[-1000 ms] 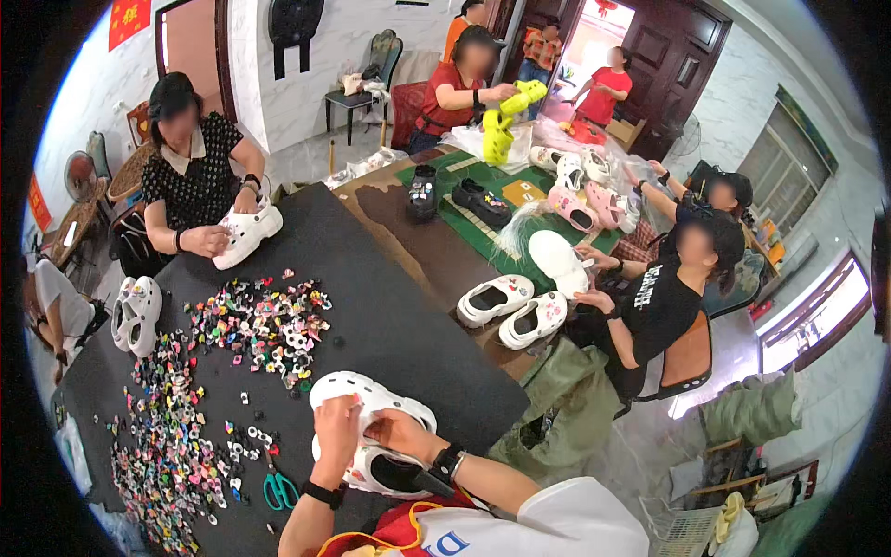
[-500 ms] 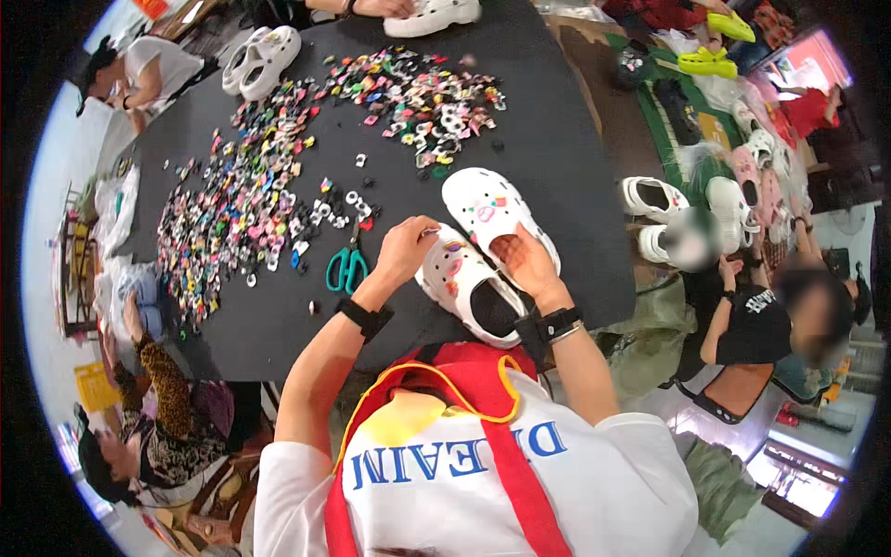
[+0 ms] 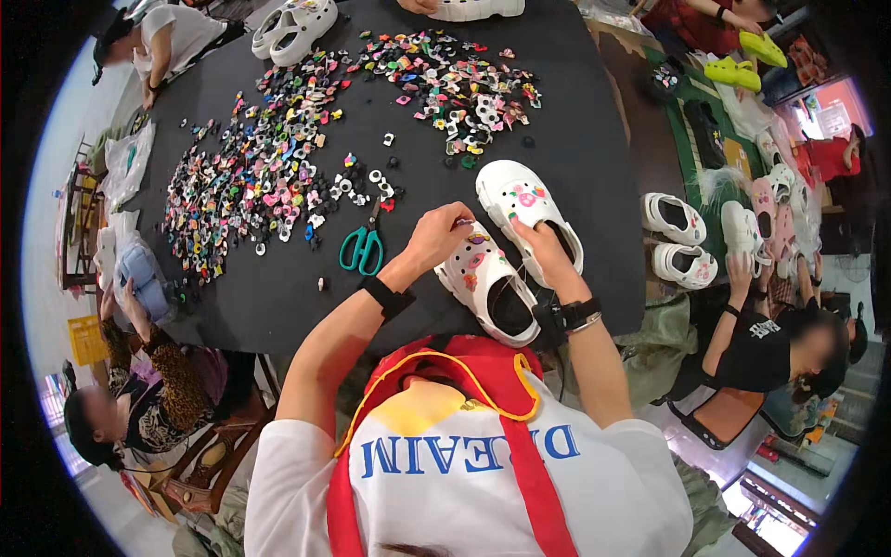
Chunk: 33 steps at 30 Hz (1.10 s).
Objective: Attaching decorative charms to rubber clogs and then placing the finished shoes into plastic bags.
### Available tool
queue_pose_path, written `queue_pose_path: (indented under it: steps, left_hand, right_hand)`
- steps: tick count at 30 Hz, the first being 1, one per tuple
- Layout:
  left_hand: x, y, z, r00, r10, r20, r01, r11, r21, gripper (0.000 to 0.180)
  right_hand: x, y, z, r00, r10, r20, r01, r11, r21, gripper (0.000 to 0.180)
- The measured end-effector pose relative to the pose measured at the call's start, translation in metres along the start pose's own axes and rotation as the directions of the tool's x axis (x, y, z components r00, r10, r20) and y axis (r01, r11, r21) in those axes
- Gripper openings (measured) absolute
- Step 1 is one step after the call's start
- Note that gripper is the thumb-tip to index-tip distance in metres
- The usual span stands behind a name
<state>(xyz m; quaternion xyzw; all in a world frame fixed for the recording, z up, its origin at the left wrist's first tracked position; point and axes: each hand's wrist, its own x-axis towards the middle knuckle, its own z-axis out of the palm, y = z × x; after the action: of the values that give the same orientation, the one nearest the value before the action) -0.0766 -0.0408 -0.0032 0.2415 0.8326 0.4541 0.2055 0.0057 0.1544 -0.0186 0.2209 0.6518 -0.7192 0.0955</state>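
Observation:
Two white clogs with colourful charms on their toes lie side by side on the dark table, heels towards me. My left hand is closed, fingertips pinched over the toe of the left clog; whatever is between them is too small to make out. My right hand grips the right clog at its foot opening. Its thumb lies over the upper, beside a pink charm, and the other fingers are partly hidden. Left of my left hand are teal-handled scissors.
Piles of small charms cover the table's left and far middle. Another pair of white clogs stands at the far left. To the right, more white clogs sit near co-workers. Another person's hand is at the far edge.
The whole view has shifted, moving the table's contents in the picture. My right hand has turned, its thumb now over the right clog's upper. My left hand stays at the left clog's toe.

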Motion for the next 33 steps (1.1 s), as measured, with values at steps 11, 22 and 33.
queue_pose_path:
  steps: [11, 22, 33]
  left_hand:
    - [0.004, 0.004, -0.002, 1.000, -0.018, -0.010, 0.018, 0.999, -0.034, 0.019]
    - [-0.004, -0.002, 0.005, 0.999, -0.019, -0.030, 0.018, 1.000, -0.009, 0.026]
    - [0.002, 0.020, 0.043, 0.963, 0.216, 0.159, -0.269, 0.777, 0.569, 0.045]
  right_hand:
    - [0.005, 0.002, -0.002, 0.998, -0.056, -0.007, 0.056, 0.983, 0.177, 0.033]
    - [-0.006, -0.003, -0.001, 1.000, 0.009, -0.027, -0.004, 0.987, 0.161, 0.031]
    - [-0.013, -0.027, 0.005, 0.953, -0.288, 0.094, 0.303, 0.896, -0.326, 0.029]
